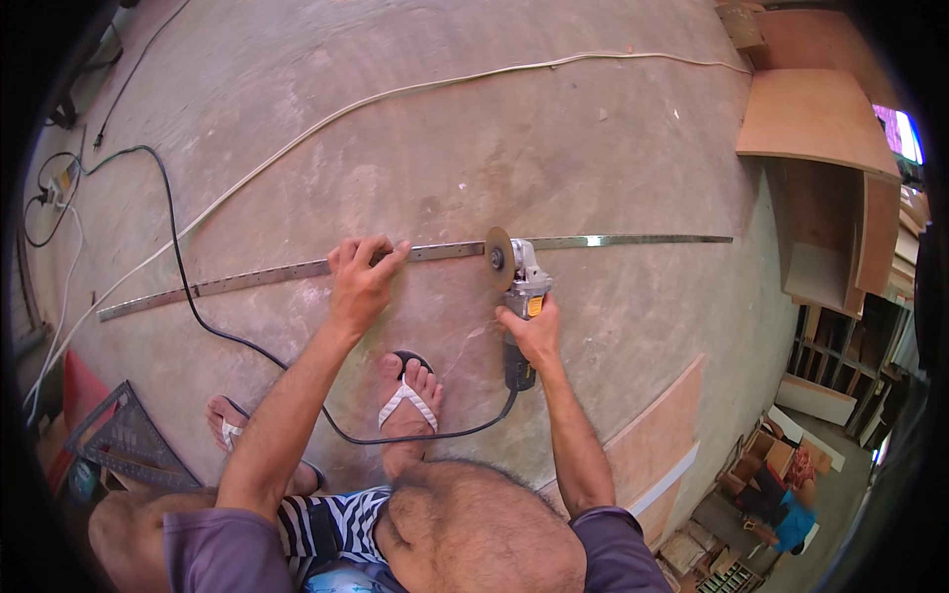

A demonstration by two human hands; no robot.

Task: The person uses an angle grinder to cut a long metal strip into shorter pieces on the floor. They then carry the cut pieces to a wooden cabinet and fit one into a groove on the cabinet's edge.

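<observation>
A long, narrow metal strip (450, 251) with small holes lies across the concrete floor in front of me. My left hand (362, 282) grips it left of the middle, the fingers curled over it. In my right hand (535, 331) is an angle grinder (527, 282), held round its body. Its thin cutting disc (499, 259) stands upright across the strip, to the right of my left hand. Whether the disc touches the metal or is spinning, I cannot tell. A black power cord (346, 436) loops from the grinder's rear, past my sandalled foot (408, 398), and over the strip.
A pale cable (395, 91) crosses the floor beyond the strip. Plugs and a power outlet (61, 188) are at far left. A black triangular set square (129, 435) lies near left. Plywood boxes (820, 124) stand at right; a board (643, 425) lies near right. Another person (791, 514) is lower right.
</observation>
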